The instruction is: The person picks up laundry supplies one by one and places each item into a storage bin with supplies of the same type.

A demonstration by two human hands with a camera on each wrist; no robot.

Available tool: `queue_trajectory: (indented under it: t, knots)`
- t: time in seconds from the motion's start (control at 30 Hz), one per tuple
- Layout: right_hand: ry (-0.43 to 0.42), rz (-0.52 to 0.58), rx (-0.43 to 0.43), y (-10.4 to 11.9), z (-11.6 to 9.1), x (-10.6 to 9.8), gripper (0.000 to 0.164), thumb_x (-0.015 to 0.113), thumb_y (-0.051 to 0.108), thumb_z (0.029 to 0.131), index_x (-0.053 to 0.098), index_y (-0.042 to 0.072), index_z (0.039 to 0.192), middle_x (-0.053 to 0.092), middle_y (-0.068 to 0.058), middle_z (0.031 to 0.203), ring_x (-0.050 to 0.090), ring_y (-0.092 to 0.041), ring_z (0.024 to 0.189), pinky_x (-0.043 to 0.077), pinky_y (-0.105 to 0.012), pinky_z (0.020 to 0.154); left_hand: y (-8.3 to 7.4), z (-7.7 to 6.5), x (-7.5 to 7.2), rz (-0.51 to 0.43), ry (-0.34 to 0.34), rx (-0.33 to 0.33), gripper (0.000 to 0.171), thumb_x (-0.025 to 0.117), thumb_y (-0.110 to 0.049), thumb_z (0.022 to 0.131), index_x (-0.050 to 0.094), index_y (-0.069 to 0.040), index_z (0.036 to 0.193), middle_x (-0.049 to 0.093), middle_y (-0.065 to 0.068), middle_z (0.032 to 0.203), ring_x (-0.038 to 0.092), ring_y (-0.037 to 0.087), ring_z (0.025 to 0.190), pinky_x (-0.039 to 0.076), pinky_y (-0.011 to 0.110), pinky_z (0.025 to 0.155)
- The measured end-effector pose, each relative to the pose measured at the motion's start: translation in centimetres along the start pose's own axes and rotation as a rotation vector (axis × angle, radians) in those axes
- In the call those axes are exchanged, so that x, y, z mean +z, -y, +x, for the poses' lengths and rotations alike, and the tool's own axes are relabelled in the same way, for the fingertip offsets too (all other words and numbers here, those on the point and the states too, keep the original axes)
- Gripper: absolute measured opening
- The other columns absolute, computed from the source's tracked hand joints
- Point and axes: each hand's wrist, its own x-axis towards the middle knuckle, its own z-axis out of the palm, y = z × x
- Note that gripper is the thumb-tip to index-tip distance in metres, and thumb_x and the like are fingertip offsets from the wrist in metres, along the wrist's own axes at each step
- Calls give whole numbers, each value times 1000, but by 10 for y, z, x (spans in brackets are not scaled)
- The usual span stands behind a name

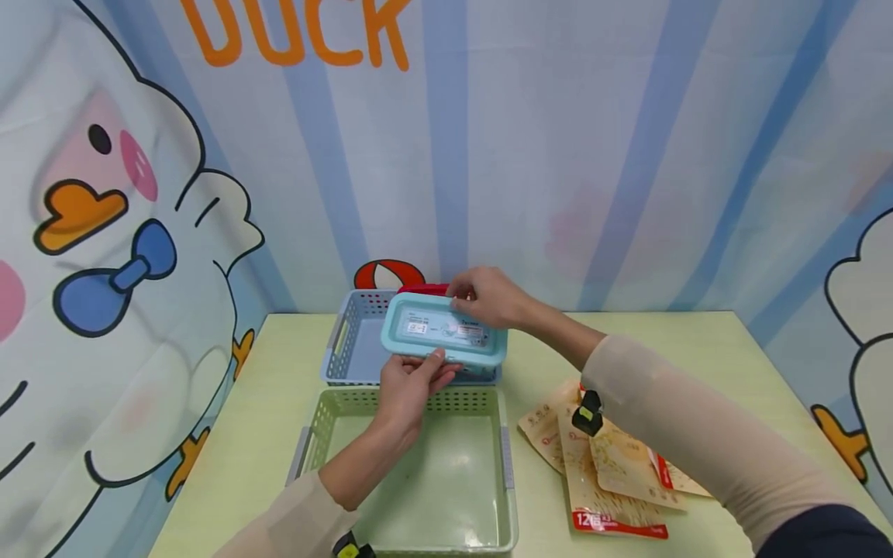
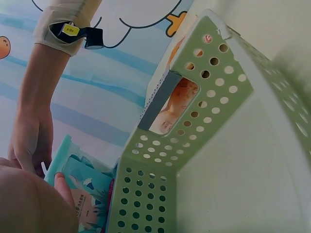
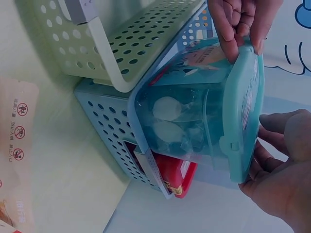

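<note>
Both hands are on the same thing: a teal lidded container [image 3: 189, 116], held up at the right-hand part of a blue basket [image 1: 366, 341] and tipped so its lid [image 1: 446, 327] faces the person. The left hand [image 1: 410, 385] grips the near edge, thumb against the rim of the lid and fingers underneath, while the right hand [image 1: 491, 297] pinches the far right corner of the lid between thumb and curled fingers. Through the clear side I can make out two rounded white shapes, and a printed blue label wraps the end nearer the left hand. Whether the container's base touches the basket, I can't tell from here. Just behind it, a red package [image 3: 176, 172] pokes up past the blue basket's rim. Nearer the person, right up beside the blue basket, stands a green basket [image 1: 432, 480] with grey handles and rows of holes in its walls. Over to the right, several beige pouches [image 1: 614, 465] with red trim overlap in a loose pile on the pale yellow-green table [image 1: 237, 434], partly beneath the right forearm. Beyond hangs a blue-striped backdrop [image 1: 530, 139] with a big cartoon duck [image 1: 139, 349] at the left and orange lettering [image 1: 287, 56] above.
</note>
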Motion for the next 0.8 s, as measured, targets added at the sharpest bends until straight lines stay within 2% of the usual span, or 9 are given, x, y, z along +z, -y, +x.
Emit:
queue_trajectory:
  t: [0.33, 0.47, 0.63, 0.8]
  knots:
    - [40, 2, 2, -6, 2, 12, 25, 64, 11, 103, 76, 1, 122, 75, -9, 109, 66, -22, 97, 57, -38, 88, 6, 5, -4, -22, -11, -57, 33, 64, -9, 107, 50, 6, 134, 74, 19, 108, 78, 22, 96, 61, 32, 91]
    - [52, 16, 19, -9, 0, 17, 26, 63, 11, 103, 75, -1, 124, 75, -10, 113, 67, -23, 101, 57, -39, 93, 8, 8, -5, -46, -11, -101, 33, 64, -10, 107, 53, 7, 133, 75, 17, 102, 79, 21, 93, 61, 32, 90]
    - [43, 14, 36, -12, -2, 24, 28, 65, 11, 103, 73, -1, 127, 75, -13, 119, 68, -26, 109, 56, -42, 99, 9, 13, -8, -65, 2, -138, 36, 64, -10, 107, 53, 7, 137, 76, 17, 103, 79, 21, 93, 60, 31, 91]
    - [63, 6, 55, -16, -3, 32, 31, 69, 15, 102, 73, 0, 128, 74, -12, 120, 67, -25, 109, 56, -42, 101, 12, 16, -11, -72, 28, -169, 39, 62, -10, 108, 52, 7, 141, 76, 17, 106, 78, 19, 93, 60, 31, 92]
